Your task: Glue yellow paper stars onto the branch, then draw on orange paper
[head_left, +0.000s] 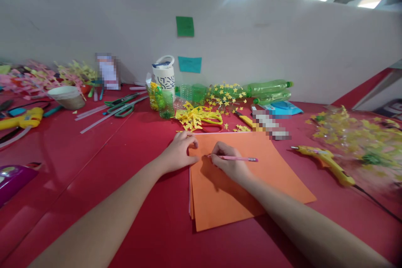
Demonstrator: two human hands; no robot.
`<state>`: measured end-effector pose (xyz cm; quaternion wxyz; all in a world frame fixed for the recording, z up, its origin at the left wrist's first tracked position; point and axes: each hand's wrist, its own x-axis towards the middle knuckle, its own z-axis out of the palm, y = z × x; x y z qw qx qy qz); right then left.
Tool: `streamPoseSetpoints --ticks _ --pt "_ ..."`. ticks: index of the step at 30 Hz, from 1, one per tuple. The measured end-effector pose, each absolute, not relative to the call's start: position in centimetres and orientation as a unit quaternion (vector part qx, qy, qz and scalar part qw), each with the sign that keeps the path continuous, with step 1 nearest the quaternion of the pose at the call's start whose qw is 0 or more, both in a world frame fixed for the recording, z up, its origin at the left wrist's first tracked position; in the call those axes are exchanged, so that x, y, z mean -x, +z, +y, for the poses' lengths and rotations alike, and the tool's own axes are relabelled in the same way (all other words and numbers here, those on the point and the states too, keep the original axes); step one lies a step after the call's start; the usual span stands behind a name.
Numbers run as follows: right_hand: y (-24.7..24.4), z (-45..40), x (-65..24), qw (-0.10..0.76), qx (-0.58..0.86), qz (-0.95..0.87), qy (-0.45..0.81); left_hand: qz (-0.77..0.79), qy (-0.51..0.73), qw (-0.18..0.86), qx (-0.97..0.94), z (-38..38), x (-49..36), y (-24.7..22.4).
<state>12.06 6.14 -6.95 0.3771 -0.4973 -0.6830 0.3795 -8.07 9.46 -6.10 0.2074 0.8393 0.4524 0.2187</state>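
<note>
A pink pencil is pinched in my right hand, its point down near the left part of an orange sheet of paper and its eraser end to the right. My left hand rests at the sheet's upper left edge, thumb and bent fingers apart, holding nothing. More sheets show beneath the orange one along its left side. Just beyond the paper lie yellow paper scraps with star cut-outs and a pair of yellow-handled scissors.
A yellow glue gun with a cord lies right of the paper; another glue gun is at the left. Green plastic bottles, a white tumbler, green scissors and a cup stand or lie along the wall.
</note>
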Motion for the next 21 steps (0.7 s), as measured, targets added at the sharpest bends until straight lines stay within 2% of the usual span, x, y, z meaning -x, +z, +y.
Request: streamPoseSetpoints --ticks 21 --pt "-6.74 6.18 -12.23 0.373 0.529 -0.676 0.351 0.447 0.222 0.215 -0.839 9.49 8.17 -6.08"
